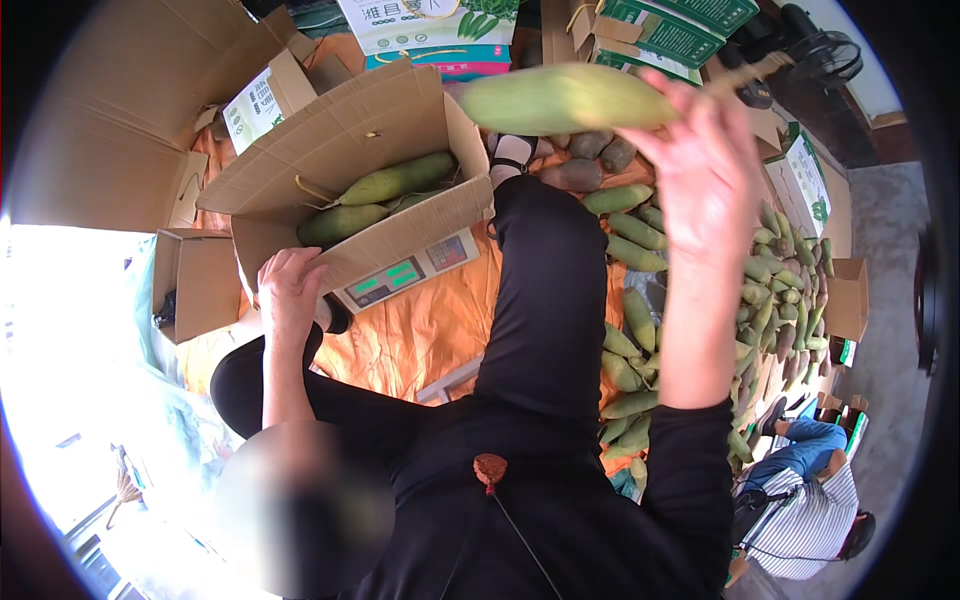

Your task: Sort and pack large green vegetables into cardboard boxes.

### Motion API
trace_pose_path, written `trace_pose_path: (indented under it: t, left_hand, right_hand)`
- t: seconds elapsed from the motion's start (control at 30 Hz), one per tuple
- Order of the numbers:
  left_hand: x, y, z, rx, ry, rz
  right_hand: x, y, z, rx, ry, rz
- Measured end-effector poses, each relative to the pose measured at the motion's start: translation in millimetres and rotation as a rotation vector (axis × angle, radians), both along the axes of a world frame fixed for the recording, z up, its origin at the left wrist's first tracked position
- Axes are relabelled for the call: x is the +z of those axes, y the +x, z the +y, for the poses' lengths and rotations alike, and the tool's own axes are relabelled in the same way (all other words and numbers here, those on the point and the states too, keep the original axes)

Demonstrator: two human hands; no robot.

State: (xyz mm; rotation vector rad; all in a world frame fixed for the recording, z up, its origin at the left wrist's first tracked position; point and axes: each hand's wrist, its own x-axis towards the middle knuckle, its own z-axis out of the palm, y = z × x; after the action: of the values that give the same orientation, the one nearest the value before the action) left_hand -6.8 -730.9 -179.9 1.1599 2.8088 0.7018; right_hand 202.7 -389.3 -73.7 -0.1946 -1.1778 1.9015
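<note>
My right hand [705, 145] is raised at the upper right, its fingers closed round one end of a long pale green radish [570, 98]. That radish is held level and slightly blurred, close to the right side of an open cardboard box [345, 125]. Inside the box lie a few green radishes [395, 180], with parts of them hidden by the near wall. My left hand [290, 280] grips the near left edge of the box with bent fingers. Beneath the box sits a scale [410, 270] with lit green digits.
Many green radishes [775, 290] are heaped on the right, with more beside my leg on an orange sheet [395, 350]. Printed cartons [430, 25] stand at the back. A small open box [200, 285] is at the left. Another person in a striped top [800, 530] bends at the lower right.
</note>
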Motion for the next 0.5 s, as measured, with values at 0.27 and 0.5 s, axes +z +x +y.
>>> trace_pose_path:
  t: [0.27,0.5]
  left_hand:
    - [3.4,-1.5,-1.1,-0.012,0.032,0.022]
    - [-1.9,-8.9,-4.7,0.038,0.122,0.003]
  right_hand:
    - [-64.9,-124.6,-81.1,0.212,-0.136,-0.499]
    - [-73.0,-110.4,-38.8,0.066,0.321,-0.598]
